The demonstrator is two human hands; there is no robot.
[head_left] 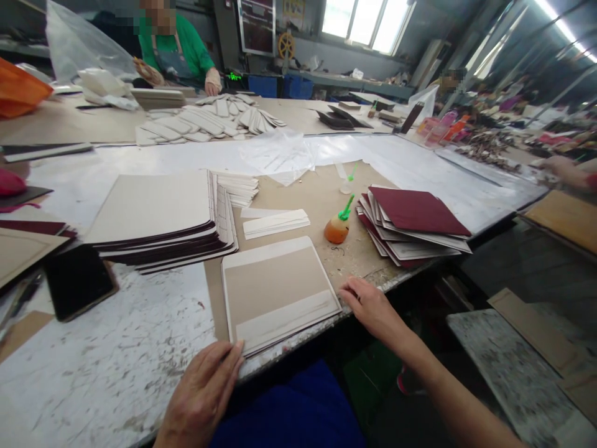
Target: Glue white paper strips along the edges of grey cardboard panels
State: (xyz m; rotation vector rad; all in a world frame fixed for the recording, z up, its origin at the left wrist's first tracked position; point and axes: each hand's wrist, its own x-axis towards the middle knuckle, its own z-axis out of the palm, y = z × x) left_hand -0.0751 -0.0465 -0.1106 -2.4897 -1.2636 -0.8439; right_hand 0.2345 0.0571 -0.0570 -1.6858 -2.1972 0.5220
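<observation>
A small stack of beige cardboard panels (275, 289) with pale strips along two edges lies at the table's near edge. My left hand (205, 389) rests flat by its near left corner, fingertips touching the stack. My right hand (368, 305) lies open beside the stack's right corner, fingers stretched along the table edge. Neither hand holds anything. Behind the stack lie loose white strips (275, 223) and an orange glue bottle (337, 227) with a green nozzle.
A tall pile of beige and maroon boards (158, 218) sits at the left, a fanned pile of maroon covers (415, 227) at the right. A black phone (77, 280) lies at the near left. Across the table a person in green (181, 53) works beside heaped pale strips (209, 119).
</observation>
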